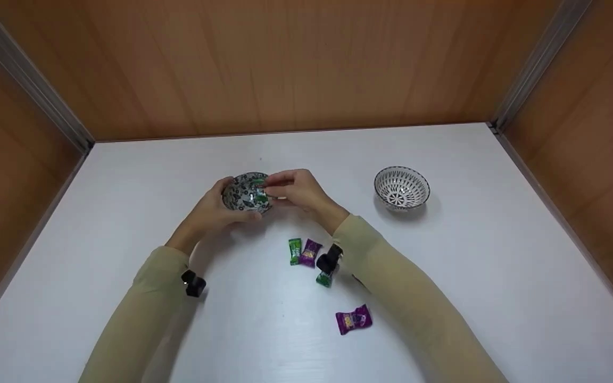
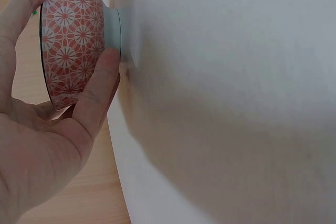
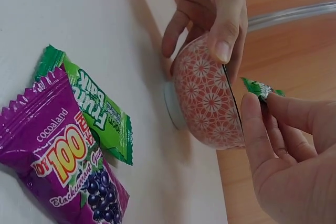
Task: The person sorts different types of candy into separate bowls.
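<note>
My left hand [image 1: 215,210] grips a small bowl [image 1: 242,192], its thumb at the rim and its fingers around the side and foot. Outside, this bowl [image 2: 71,40] is red with white flowers; its inside has a dark floral pattern. Between thumb and fingers, my right hand [image 1: 304,192] pinches a green-wrapped candy [image 3: 257,88] at the rim. Green also shows inside the bowl in the head view. Below the right forearm lie a green candy [image 1: 295,251], a purple candy [image 1: 310,253] and another green candy [image 1: 324,279], partly hidden by the wrist camera.
A white bowl [image 1: 402,189] with dark dashes stands at the right on the white table [image 1: 253,324]. Another purple candy [image 1: 354,319] lies nearer the front. Wood-grain panels [image 1: 296,64] enclose the table at the back and both sides.
</note>
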Demonstrator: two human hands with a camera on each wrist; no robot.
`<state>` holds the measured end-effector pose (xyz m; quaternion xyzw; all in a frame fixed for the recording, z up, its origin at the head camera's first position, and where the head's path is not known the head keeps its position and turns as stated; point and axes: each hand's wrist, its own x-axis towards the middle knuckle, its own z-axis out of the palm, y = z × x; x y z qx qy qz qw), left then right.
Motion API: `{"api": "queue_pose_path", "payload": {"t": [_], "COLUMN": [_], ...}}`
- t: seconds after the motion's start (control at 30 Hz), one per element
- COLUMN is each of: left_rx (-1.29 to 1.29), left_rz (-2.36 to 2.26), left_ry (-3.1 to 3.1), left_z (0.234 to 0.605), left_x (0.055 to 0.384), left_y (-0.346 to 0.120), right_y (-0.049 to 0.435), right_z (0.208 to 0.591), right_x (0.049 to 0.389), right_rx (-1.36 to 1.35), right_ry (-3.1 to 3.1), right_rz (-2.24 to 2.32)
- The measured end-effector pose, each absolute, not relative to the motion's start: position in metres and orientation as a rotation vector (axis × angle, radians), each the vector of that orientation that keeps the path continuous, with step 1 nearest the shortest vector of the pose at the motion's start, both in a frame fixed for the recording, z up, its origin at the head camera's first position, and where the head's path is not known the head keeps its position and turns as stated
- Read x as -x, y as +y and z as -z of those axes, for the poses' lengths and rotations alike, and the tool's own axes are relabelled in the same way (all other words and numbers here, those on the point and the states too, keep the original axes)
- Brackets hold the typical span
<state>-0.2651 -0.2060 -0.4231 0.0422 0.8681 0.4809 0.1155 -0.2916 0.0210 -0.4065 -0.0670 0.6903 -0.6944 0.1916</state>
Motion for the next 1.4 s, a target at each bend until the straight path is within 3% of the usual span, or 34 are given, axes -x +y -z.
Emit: {"api": "queue_pose_path", "payload": {"t": [0.73,1.4], "left_rx": [-0.126,-0.084], "left_rz": [-1.414,-1.366], "left_ry": [2.542,2.546], "left_z": [0.423,0.423], "left_x": [0.263,0.265], "left_y": [-0.207,-0.206], "right_y": [0.034,0.082], "right_z": [0.406,0.389], "right_x": [0.282,0.242], "right_rx": [0.298,0.748], "right_ry": [1.921,2.158], "right_rz": [1.938,1.399]}}
